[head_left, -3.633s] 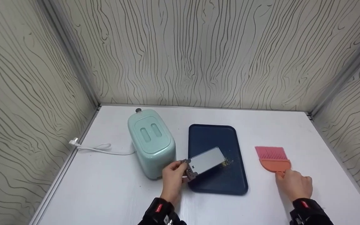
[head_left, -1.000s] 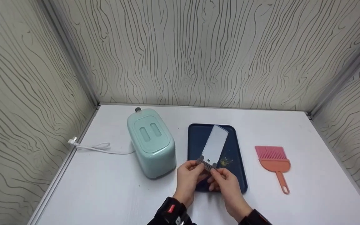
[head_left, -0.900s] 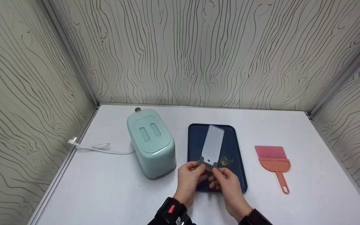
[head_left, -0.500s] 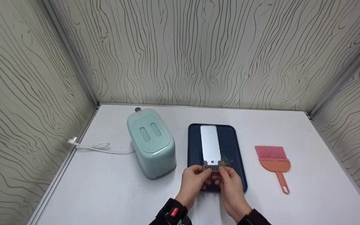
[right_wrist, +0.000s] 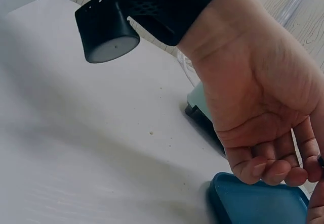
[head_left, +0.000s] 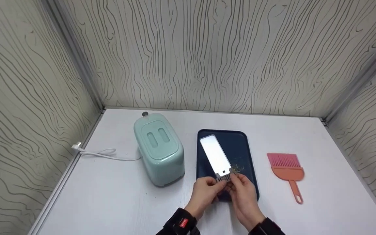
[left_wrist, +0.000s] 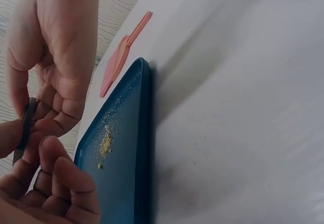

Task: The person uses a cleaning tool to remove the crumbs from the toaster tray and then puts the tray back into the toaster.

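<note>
A flat silver crumb tray with a slotted grey end piece is held over the dark blue tray. My left hand pinches the left part of that end piece between thumb and fingers. The right part is pinched by my right hand. Yellowish crumbs lie on the blue tray, well below both hands in the left wrist view. Beyond them, a brush with pink bristles and an orange handle lies flat on the table. In the right wrist view, my fingers hide most of the crumb tray.
A mint-green toaster with a lid stands left of the blue tray. Its white cord runs left to a plug at the table edge. Small loose crumbs dot the white table. Patterned walls enclose the back and sides.
My right hand has let go of the brush handle and taken hold of the crumb tray's end beside my left hand. The crumb tray's far end has swung from right to left.
</note>
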Demonstrator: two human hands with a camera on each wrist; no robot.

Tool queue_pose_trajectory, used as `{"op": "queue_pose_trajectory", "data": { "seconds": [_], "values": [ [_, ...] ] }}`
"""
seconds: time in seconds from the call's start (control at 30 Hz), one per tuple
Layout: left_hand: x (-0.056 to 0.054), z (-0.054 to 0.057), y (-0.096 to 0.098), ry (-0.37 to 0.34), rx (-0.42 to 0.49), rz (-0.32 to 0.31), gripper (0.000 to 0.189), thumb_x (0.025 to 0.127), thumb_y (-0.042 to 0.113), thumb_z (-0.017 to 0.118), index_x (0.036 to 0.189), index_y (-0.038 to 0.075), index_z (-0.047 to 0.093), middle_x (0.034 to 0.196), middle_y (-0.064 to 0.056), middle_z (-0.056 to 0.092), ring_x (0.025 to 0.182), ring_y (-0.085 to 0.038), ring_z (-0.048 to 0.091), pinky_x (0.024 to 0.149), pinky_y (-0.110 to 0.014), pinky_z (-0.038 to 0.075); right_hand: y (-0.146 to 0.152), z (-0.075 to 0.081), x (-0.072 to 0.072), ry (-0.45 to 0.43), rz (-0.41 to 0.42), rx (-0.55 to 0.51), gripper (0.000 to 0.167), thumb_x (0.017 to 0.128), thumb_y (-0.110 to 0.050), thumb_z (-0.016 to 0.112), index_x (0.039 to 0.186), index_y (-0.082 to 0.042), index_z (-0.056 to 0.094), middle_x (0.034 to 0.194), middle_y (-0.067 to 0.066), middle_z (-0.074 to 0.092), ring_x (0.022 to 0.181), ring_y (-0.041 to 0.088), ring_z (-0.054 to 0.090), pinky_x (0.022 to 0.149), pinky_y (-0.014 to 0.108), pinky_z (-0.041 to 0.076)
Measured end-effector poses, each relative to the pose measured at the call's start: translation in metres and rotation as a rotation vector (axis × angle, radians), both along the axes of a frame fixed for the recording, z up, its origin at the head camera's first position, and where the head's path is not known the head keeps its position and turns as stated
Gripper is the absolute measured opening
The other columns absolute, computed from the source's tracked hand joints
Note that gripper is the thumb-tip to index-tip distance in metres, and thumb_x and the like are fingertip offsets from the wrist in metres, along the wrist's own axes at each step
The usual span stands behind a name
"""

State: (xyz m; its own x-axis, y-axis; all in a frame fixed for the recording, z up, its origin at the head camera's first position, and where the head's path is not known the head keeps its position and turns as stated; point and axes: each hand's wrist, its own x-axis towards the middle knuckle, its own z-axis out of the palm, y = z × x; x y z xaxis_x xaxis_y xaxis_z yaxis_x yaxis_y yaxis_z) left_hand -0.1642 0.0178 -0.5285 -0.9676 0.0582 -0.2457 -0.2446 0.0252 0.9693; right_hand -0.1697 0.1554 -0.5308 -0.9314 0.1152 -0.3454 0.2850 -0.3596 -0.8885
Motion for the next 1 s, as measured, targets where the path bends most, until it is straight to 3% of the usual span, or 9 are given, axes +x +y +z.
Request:
{"op": "queue_pose_trajectory", "data": {
  "seconds": [0.13,0.27,0.4,0.6,0.77,0.87,1.0],
  "values": [
    [-0.001,0.003,-0.008,0.006,-0.071,-0.039,0.037,0.090,0.042,0.076,0.073,0.010,0.068,0.063,0.004,0.058,0.050,-0.008,0.050,0.046,-0.022,0.039,0.000,-0.001,0.000,-0.003,0.000,0.009,0.033,0.109,-0.015,0.046,0.133,0.008,0.041,0.112,0.010,0.060,0.091,0.012,0.061,0.080,0.027,0.056],
    [-0.007,0.015,-0.024,0.110,-0.231,-0.019,0.042,0.092,0.049,0.069,0.073,0.013,0.068,0.062,0.006,0.056,0.055,-0.009,0.050,0.051,-0.024,0.040,0.001,-0.002,0.001,-0.010,0.001,0.020,0.035,0.110,-0.017,0.046,0.133,0.008,0.039,0.110,0.009,0.060,0.088,0.012,0.061,0.078,0.027,0.056],
    [-0.016,0.037,-0.046,0.277,-0.390,0.057,0.033,0.095,0.043,0.067,0.075,0.017,0.070,0.070,0.008,0.059,0.065,-0.008,0.052,0.059,-0.027,0.044,0.001,-0.005,0.003,-0.024,0.012,0.027,0.036,0.109,-0.017,0.047,0.134,0.009,0.039,0.110,0.010,0.061,0.089,0.013,0.061,0.078,0.028,0.056],
    [-0.030,0.074,-0.079,0.540,-0.473,0.205,0.015,0.097,0.024,0.067,0.087,0.014,0.073,0.085,0.004,0.068,0.073,-0.011,0.060,0.066,-0.026,0.051,0.000,-0.007,0.009,-0.042,0.058,0.040,0.037,0.109,-0.018,0.047,0.132,0.010,0.039,0.109,0.011,0.058,0.088,0.014,0.057,0.077,0.028,0.055],
    [-0.047,0.083,-0.109,0.714,-0.560,0.365,0.009,0.095,0.015,0.067,0.096,0.007,0.072,0.101,-0.006,0.068,0.097,-0.025,0.061,0.086,-0.039,0.050,-0.001,-0.008,0.015,-0.078,0.086,0.055,0.035,0.108,-0.018,0.049,0.129,0.008,0.041,0.107,0.011,0.058,0.086,0.015,0.055,0.075,0.029,0.054],
    [-0.060,0.077,-0.127,0.709,-0.611,0.446,0.015,0.094,0.015,0.067,0.104,0.005,0.070,0.118,-0.012,0.063,0.114,-0.033,0.052,0.098,-0.048,0.042,-0.002,-0.010,0.018,-0.101,0.103,0.068,0.036,0.107,-0.019,0.051,0.129,0.008,0.042,0.106,0.011,0.058,0.086,0.016,0.055,0.075,0.029,0.054],
    [-0.073,0.064,-0.146,0.574,-0.661,0.489,0.031,0.095,0.019,0.065,0.122,0.004,0.065,0.142,-0.016,0.046,0.135,-0.038,0.033,0.109,-0.057,0.030,-0.003,-0.013,0.024,-0.118,0.133,0.078,0.038,0.106,-0.019,0.053,0.130,0.010,0.043,0.106,0.011,0.061,0.084,0.015,0.057,0.073,0.029,0.054]
  ]
}}
